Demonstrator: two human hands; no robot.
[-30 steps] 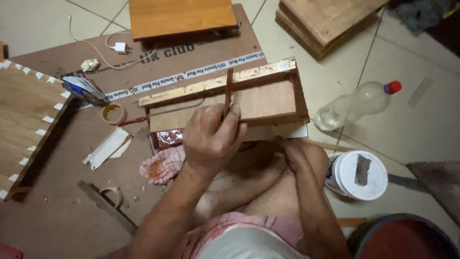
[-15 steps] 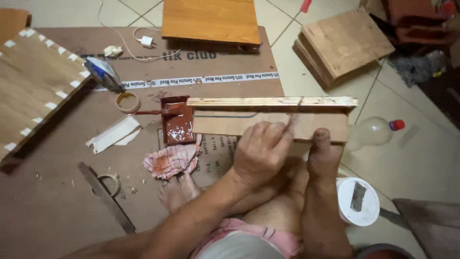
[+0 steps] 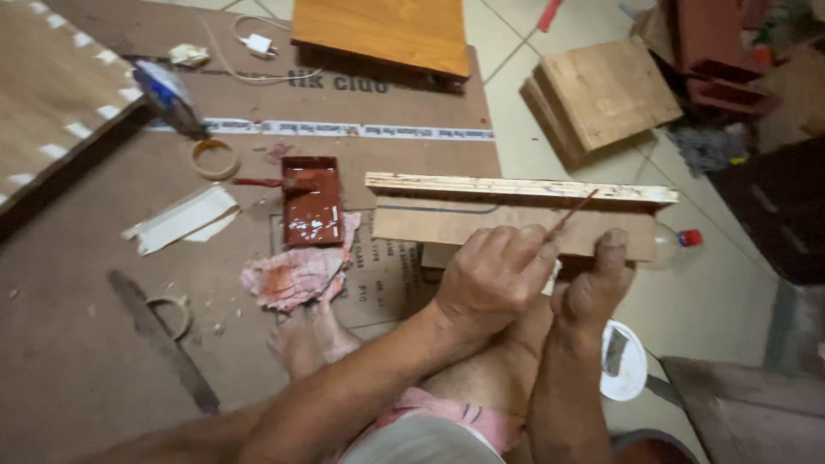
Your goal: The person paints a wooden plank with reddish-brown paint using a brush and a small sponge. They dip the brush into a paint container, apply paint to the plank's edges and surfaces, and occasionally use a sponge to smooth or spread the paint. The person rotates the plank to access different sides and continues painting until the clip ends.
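Tiled floor under a flattened cardboard sheet [image 3: 103, 344], plywood offcuts [image 3: 601, 99] stacked beyond and right of the hands. Left hand [image 3: 494, 279] pinched shut on a thin brush [image 3: 574, 213], bristle tip at the top edge of the plywood panel [image 3: 516, 210], right hand [image 3: 593, 288] curled against the panel's near face just beside it; a second ago the brush stood upright mid-edge over a boxier view of the panel, now slanted farther right. Tray of red-brown paint [image 3: 311, 202] and stained rag [image 3: 296, 271] left of the left hand; edge coating judged under way, moving rightward.

Red-brown paint tray [image 3: 311, 199], pink-stained rag [image 3: 296, 273], pale wood board [image 3: 516, 228], red-capped clear bottle [image 3: 679, 242]
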